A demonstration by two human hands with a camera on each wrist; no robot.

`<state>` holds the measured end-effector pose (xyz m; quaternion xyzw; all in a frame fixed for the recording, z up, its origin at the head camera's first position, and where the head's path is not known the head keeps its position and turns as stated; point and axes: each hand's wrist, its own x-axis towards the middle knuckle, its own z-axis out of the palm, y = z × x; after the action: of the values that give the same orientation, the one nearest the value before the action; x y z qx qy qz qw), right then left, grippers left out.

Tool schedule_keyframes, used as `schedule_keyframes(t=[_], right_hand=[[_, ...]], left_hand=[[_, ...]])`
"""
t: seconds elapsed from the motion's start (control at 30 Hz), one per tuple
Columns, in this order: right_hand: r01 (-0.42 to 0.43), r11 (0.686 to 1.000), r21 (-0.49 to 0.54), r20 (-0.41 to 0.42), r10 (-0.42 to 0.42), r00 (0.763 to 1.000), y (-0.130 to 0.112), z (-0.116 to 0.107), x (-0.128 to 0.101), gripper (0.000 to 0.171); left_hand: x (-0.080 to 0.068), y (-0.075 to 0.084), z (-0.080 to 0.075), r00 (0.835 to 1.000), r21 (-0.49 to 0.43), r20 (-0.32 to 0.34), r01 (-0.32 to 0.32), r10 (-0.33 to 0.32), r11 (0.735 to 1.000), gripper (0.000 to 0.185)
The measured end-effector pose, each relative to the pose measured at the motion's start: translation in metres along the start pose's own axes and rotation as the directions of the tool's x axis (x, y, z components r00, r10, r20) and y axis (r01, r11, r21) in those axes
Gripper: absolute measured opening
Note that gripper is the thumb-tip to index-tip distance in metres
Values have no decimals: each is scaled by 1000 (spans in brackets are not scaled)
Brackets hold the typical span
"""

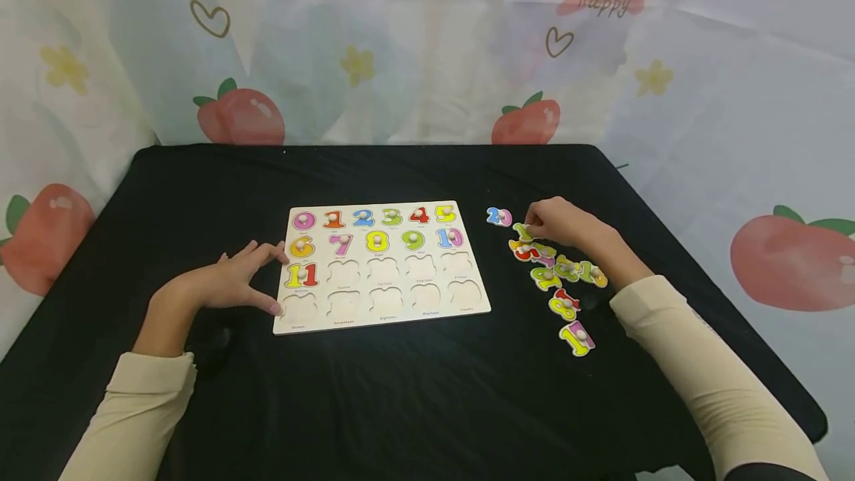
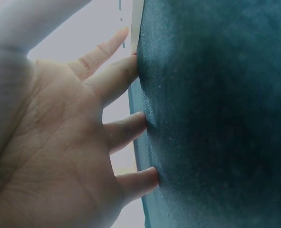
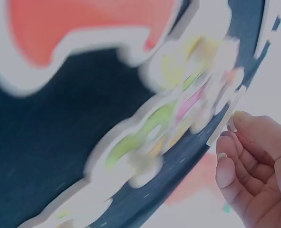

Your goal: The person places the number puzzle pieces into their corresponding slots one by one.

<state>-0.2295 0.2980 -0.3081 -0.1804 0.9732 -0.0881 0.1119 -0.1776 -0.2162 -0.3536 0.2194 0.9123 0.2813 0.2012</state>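
A wooden number puzzle board [image 1: 347, 297] lies on the black cloth, with pieces 0 to 11 in its upper slots and bare slots below. My left hand [image 1: 223, 280] spreads its fingers along the board's left edge, the thumb touching the lower left corner. In the left wrist view its fingers [image 2: 138, 183] look straight and apart. My right hand [image 1: 564, 223] pinches a number puzzle piece [image 1: 522, 231] by its knob. In the right wrist view that piece [image 3: 226, 118] is seen edge-on and tilted; its number is hidden.
Right of the board lie loose number pieces: a 20 piece [image 1: 499, 217] at the back, a cluster of overlapping pieces [image 1: 546, 278], and a yellow and purple piece [image 1: 577, 338] nearest the front. A printed curtain [image 1: 401, 43] hangs behind the table.
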Motion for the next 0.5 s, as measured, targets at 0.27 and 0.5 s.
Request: schedule_keyframes(t=[0.27, 0.5], right_hand=[[111, 993, -38, 9, -111, 994, -39, 7, 16, 10], [115, 992, -56, 64, -112, 992, -67, 16, 32, 11]], left_hand=[[0, 0, 0, 1000, -7, 7, 5, -5, 1000, 82], [1, -2, 1, 1000, 5, -2, 3, -3, 1000, 85]])
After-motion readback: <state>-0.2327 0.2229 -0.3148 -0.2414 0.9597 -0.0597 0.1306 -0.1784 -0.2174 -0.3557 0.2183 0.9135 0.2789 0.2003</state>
